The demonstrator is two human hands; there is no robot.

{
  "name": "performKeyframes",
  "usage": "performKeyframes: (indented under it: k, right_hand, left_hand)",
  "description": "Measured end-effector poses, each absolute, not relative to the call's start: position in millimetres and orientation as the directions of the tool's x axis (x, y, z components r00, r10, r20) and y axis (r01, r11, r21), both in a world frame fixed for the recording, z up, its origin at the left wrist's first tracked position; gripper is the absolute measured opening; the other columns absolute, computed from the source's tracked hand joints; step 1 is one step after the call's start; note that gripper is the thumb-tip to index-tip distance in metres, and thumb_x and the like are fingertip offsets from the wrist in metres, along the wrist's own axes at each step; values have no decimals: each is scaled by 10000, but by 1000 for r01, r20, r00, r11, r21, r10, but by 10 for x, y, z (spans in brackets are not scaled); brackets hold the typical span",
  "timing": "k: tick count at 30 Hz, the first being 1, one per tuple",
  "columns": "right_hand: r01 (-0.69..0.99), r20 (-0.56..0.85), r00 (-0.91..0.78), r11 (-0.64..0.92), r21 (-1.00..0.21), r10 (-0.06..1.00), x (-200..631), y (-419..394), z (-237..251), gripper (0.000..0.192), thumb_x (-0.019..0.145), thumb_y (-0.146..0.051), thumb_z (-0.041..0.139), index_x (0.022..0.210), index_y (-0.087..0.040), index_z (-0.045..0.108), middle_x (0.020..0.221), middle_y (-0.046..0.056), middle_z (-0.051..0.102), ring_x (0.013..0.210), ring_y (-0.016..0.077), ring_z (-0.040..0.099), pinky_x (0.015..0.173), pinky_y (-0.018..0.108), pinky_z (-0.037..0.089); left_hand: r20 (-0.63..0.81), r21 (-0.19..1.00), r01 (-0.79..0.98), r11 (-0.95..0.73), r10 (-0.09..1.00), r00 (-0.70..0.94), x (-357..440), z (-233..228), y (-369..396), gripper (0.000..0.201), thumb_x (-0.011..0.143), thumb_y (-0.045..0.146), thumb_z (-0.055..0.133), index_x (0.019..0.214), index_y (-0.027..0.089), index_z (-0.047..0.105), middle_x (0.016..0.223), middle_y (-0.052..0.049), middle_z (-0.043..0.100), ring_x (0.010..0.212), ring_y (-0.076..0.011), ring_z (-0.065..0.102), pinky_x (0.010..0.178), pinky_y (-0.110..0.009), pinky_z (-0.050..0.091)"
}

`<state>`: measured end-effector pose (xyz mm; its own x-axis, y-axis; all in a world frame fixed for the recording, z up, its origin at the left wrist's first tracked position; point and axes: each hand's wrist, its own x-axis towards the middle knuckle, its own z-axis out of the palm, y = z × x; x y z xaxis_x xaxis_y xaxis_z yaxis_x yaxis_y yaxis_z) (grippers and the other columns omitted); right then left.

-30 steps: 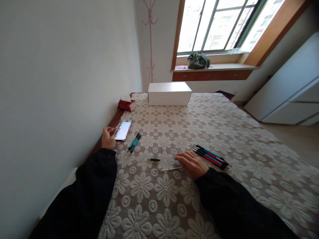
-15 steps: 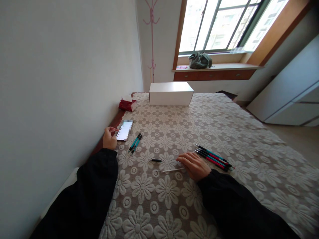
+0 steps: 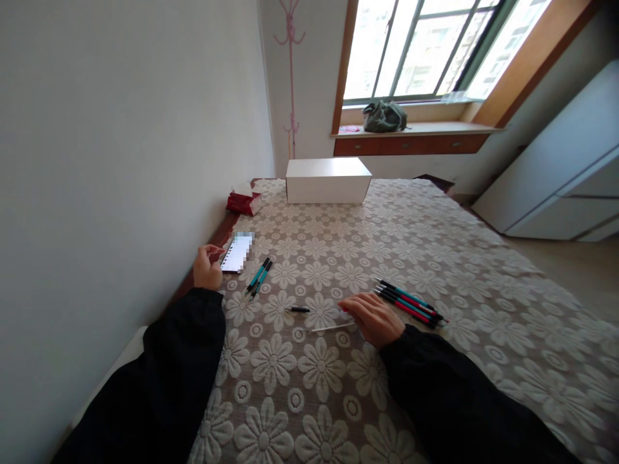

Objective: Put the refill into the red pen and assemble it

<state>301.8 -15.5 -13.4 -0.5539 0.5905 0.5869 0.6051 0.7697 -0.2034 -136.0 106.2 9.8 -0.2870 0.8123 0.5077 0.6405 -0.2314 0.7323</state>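
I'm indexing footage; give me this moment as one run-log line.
left hand: at phone edge | right hand: palm down, over white rod, grip unclear | black pen piece: on cloth, between hands

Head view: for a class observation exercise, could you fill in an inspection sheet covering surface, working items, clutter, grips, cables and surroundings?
Surface: floral tablecloth.
Working items: phone, screen lit; two teal-and-black pens to its right; short black pen part; thin white rod, right end hidden by a hand; cluster of teal, red and black pens.
Clutter: red tissue packet; white box at the far end.
Grips: left grip at the phone's left edge, contact unclear; right grip over the rod, a pink bit showing under its fingers.
Cables: nothing seen.
Surroundings: pink coat rack; window; grey-green bag on the sill.
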Motion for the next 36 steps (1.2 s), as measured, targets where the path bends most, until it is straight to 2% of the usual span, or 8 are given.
performKeyframes:
  k: [7,10,13,15,18,22,26,36]
  right_hand:
    - [642,575,-546,745,-179,609,2989,-159,-95,202,1030,-149,505,1175,-196,637,1013,77,761,914,209,680,835,354,514]
    - [643,578,-553,749,-162,600,2975,-178,-42,183,1027,-170,512,1157,-192,639,1079,91,750,960,216,665,864,370,499]
    - [587,574,-605,796,-147,552,2967,-198,4,129,1012,-223,555,1093,-202,654,1077,81,740,984,217,650,887,384,489]
    - [558,563,-637,819,-135,526,2964,-207,19,93,991,-269,604,1036,-213,664,1060,72,736,998,223,644,892,389,485]
    - [560,550,-649,819,-123,526,2956,-214,13,35,960,-247,638,952,-224,664,1060,66,733,1012,221,643,894,387,485]
    - [581,549,-637,805,-118,540,2935,-223,-24,73,949,-189,615,887,-220,640,1079,64,731,1013,214,641,907,385,484]
    - [596,533,-634,793,-124,560,2918,-227,-45,65,942,-184,619,896,-225,640,1082,60,729,1018,211,639,915,382,478]
    - [599,565,-605,788,-140,561,2750,-341,10,95,968,-184,599,888,-223,631,1080,52,737,1021,221,631,920,403,450]
  left_hand:
    - [561,593,739,-321,823,-92,-1092,422,860,200,695,134,589,855,219,674,995,-71,718,1086,-319,628,1091,-471,446]
    - [530,442,726,-527,806,263,-730,646,560,101,809,196,609,853,225,694,938,-55,732,1010,-289,641,990,-435,483]
    - [367,373,588,-718,696,617,-297,785,182,102,849,186,609,856,242,693,885,-27,727,920,-232,647,879,-377,489]
    - [276,334,552,-764,639,718,-61,786,-21,96,809,166,645,846,247,681,859,-15,718,870,-218,637,825,-372,473]
    - [216,253,594,-764,642,735,114,664,-172,116,744,210,723,837,243,661,860,-24,703,833,-224,615,778,-387,455]
    - [192,182,635,-751,661,726,90,439,-184,112,778,259,717,876,237,668,882,-47,702,862,-250,609,786,-414,449]
    - [226,237,611,-755,655,721,35,303,-178,36,836,266,681,844,236,665,879,-41,712,859,-238,609,780,-410,448]
    - [339,342,555,-758,650,680,11,90,-127,93,921,287,630,855,250,684,868,-28,738,841,-206,633,771,-377,509]
